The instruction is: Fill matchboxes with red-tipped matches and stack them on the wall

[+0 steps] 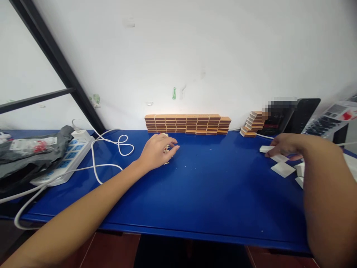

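My left hand rests on the blue table with its fingers curled over a small pile of matchsticks, just in front of a long stack of orange matchboxes set against the wall. My right hand reaches to the right side of the table, fingers bent down onto a white matchbox tray. More white trays lie beside and below that hand. A smaller stepped stack of matchboxes stands at the back right.
A white power strip with looping white cables lies at the left, next to a grey bag. A dark phone and a calculator lean at the back right. A black metal frame rises at the left.
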`<state>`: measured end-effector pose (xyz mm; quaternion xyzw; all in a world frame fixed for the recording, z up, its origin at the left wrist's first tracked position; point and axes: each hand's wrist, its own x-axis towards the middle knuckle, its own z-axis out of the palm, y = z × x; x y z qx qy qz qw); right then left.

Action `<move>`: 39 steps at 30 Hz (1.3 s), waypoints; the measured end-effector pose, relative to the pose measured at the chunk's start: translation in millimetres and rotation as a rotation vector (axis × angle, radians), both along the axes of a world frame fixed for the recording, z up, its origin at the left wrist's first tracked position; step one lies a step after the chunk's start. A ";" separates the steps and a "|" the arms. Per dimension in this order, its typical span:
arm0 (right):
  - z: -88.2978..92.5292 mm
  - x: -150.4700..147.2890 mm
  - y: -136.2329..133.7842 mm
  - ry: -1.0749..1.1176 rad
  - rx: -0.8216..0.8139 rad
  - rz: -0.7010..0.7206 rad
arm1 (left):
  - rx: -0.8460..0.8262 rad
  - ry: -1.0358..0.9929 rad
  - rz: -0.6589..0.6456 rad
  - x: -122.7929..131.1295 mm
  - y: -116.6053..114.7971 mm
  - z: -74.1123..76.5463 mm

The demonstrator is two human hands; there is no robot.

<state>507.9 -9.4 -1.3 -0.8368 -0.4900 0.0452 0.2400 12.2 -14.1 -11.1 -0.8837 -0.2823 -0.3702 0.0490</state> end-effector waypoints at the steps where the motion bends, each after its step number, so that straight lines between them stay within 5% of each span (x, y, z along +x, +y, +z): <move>1: 4.1 -11.4 1.8 0.005 -0.237 0.057 | 0.000 0.005 0.000 -0.3 0.2 0.2; 4: 18.1 -46.1 5.6 -0.082 -0.270 0.224 | 0.002 0.019 0.021 -2.0 2.3 2.0; 9: 27.1 -120.6 -7.0 -0.109 0.068 0.589 | -0.026 -0.015 0.083 -7.3 9.5 8.2; 12: 21.8 -177.3 -21.7 0.267 0.284 0.798 | -0.098 -0.050 0.070 -8.4 10.2 9.8; 16: 11.6 -236.9 -37.8 0.947 0.231 0.944 | -0.226 -0.057 -0.004 -4.2 3.3 10.3; 22: 4.9 -257.3 -46.3 1.193 0.152 0.973 | -0.426 -0.115 -0.124 2.3 -6.9 14.6; 32: -11.4 -255.0 -39.3 0.976 0.079 0.924 | -0.559 -0.223 -0.085 0.5 -2.1 12.5; 39: -10.3 -208.7 -17.0 -0.028 0.250 0.827 | -0.325 -0.222 0.068 -14.5 18.2 12.6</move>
